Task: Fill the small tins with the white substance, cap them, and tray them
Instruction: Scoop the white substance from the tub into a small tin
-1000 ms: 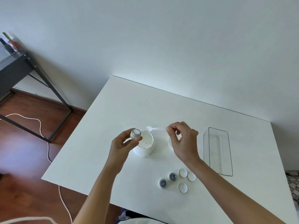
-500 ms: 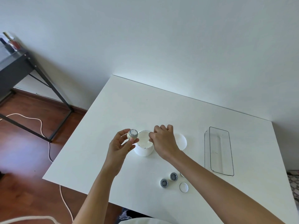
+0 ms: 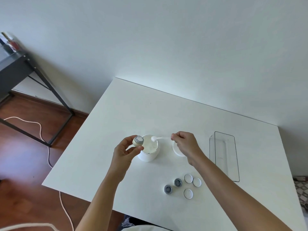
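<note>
I'm on the filling step: my left hand [image 3: 125, 151] holds one small tin [image 3: 138, 140] in a curled grip, tipped toward the big white jar [image 3: 148, 150], at about nine o'clock of its rim. My right hand [image 3: 185, 144] pinches the handle of a white spoon [image 3: 158, 138], its loaded bowl just over the jar's mouth. Next the spoon must travel the short way toward nine o'clock and tip into the tin without spilling. Half a second ago my right hand was down in the jar scooping; now it has lifted out with a load. Two open tins [image 3: 173, 185] and three caps [image 3: 191, 185] wait on the surface [image 3: 116, 114] near five o'clock of the jar; the clear tray [image 3: 224, 157] lies at three o'clock
</note>
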